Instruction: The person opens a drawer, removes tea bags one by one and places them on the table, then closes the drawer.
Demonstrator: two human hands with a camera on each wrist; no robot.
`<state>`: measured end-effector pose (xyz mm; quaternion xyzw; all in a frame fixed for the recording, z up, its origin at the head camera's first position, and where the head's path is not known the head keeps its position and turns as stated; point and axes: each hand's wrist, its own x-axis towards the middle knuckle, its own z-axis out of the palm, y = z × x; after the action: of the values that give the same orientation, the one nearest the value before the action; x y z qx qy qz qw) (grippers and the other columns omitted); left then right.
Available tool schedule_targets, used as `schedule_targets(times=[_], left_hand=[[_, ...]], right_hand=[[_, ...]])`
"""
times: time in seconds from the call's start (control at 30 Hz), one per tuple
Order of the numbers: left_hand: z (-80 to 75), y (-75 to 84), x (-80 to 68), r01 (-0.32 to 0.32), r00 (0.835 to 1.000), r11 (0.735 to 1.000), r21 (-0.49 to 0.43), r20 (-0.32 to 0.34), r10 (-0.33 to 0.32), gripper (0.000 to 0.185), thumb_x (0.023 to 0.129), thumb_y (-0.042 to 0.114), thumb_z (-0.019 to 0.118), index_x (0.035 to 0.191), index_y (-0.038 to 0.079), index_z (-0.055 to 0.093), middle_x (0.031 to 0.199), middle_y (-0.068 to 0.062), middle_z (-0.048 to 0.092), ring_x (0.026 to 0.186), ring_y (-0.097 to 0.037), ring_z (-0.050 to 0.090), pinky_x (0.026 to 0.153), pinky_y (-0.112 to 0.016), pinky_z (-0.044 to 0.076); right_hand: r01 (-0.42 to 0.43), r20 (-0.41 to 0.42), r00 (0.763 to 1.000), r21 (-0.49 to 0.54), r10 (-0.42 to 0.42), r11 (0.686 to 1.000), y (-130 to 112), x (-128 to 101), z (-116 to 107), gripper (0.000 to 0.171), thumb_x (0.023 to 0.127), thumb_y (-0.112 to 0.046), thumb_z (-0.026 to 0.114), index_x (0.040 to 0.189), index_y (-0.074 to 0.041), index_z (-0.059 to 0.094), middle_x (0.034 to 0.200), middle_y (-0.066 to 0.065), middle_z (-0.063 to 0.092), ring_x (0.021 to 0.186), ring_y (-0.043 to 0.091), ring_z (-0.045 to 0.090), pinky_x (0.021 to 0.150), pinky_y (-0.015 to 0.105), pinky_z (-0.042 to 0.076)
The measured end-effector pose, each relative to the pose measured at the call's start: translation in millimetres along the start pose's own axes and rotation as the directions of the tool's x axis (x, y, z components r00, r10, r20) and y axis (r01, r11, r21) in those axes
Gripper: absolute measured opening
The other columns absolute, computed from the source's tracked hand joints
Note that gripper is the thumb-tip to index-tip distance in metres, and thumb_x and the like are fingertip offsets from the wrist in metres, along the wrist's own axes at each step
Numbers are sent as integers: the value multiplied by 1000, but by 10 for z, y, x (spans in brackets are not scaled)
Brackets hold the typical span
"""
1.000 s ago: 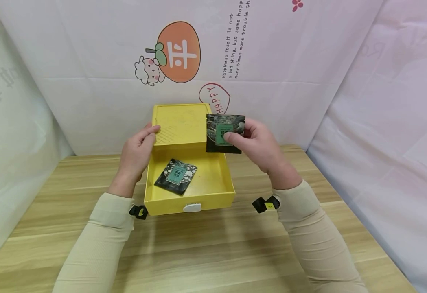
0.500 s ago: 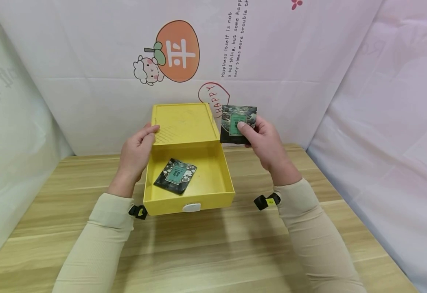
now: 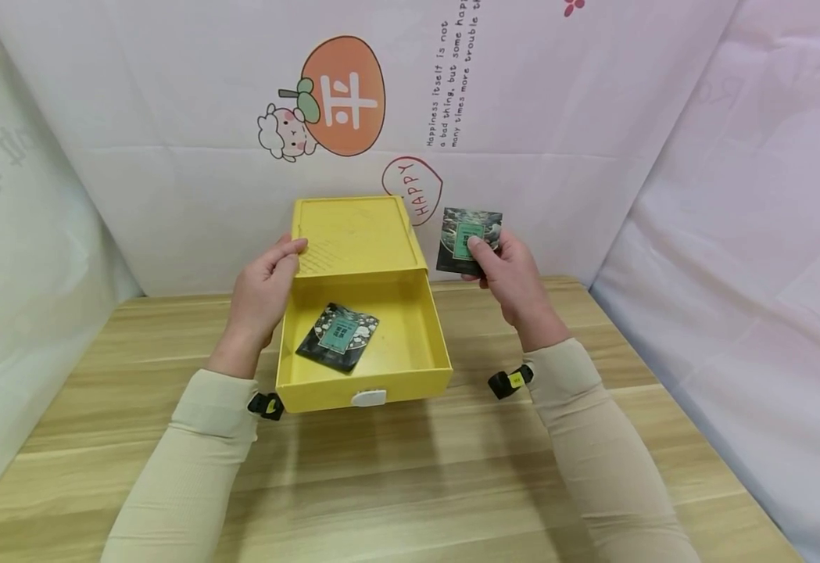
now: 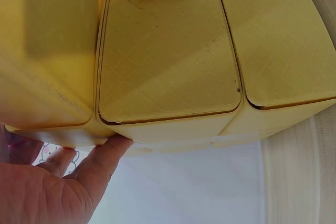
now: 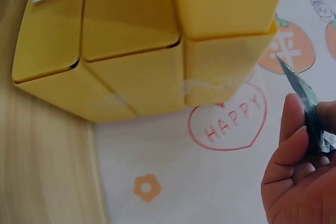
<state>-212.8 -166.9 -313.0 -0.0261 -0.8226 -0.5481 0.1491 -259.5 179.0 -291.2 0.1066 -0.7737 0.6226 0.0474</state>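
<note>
- A green and black packet (image 3: 460, 237) is held up in the air by the right hand (image 3: 515, 277), near the far edge of the counter (image 3: 381, 485), to the right of the middle. It is pinched tight, with the thumb on one flat side and the fingers on the other.
- The yellow box (image 3: 353, 227) is set by the middle of the counter's far edge. The held packet is just beside it and does not touch it.
- The box's top drawer (image 3: 406, 336) is pulled out toward the near edge. A white handle (image 3: 369, 398) is seen on its front.
- A second packet (image 3: 338, 336) is seen inside, laid crooked on the drawer's left part.
- The box's left side and top edge are touched by the left hand (image 3: 260, 293). Its fingers are nearly straight and not wrapped round anything. The box seems to be steadied this way.
- The step in hand looks like the moving of packets at the drawer, one by one. Whether the held one is being put in or taken out cannot be told.
- For the next move, it seems a firm pinch is needed, the box should be held steady, and the packet should not be bumped on the drawer's rim.
</note>
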Motion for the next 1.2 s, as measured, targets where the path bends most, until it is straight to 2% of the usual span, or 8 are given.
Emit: schedule_targets(times=[0.1,0.3,0.6,0.83,0.93,1.2], left_hand=[[-1,4,1,-2,1000,1000,2,0,2,47,109,37,42,148,21,62,165,9,41,155,-12,32,127,-41,28],[0,12,2,-2,1000,1000,4,-4,2,47,109,37,41,147,21,62,165,8,41,155,-13,33,127,-41,28],[-2,9,0,-5,1000,1000,-2,-3,5,47,109,36,42,148,20,62,165,7,40,155,-12,32,127,-40,27],[2,18,-11,-7,1000,1000,-6,2,7,47,109,36,41,148,19,62,165,7,40,155,-12,32,127,-40,27],[4,18,-13,-8,1000,1000,-2,3,8,47,109,36,41,148,19,62,165,7,40,155,-13,32,127,-40,27],[1,15,-10,-4,1000,1000,2,-1,4,47,109,36,41,148,20,62,165,8,40,156,-14,32,127,-41,27]], right_hand=[[-19,-16,1000,9,19,1000,84,44,4,42,108,-37,56,138,-7,58,98,0,72,68,12,69,61,24,49],[-61,-44,997,28,62,998,244,134,37,33,106,-36,61,126,-9,58,94,2,67,61,8,64,57,21,47],[-135,-10,991,-12,135,991,404,184,111,36,108,-28,59,132,-2,54,104,7,61,70,9,64,62,20,47],[-194,-15,981,-58,194,979,560,219,148,28,107,-24,60,122,-2,53,108,9,61,82,14,66,68,22,49],[-210,-31,977,-60,209,976,606,228,164,27,106,-23,61,120,-1,53,106,10,61,84,17,65,68,22,49],[-239,-46,970,-46,237,970,740,245,226,25,105,-22,62,118,-1,55,96,7,62,79,14,61,69,23,51]])
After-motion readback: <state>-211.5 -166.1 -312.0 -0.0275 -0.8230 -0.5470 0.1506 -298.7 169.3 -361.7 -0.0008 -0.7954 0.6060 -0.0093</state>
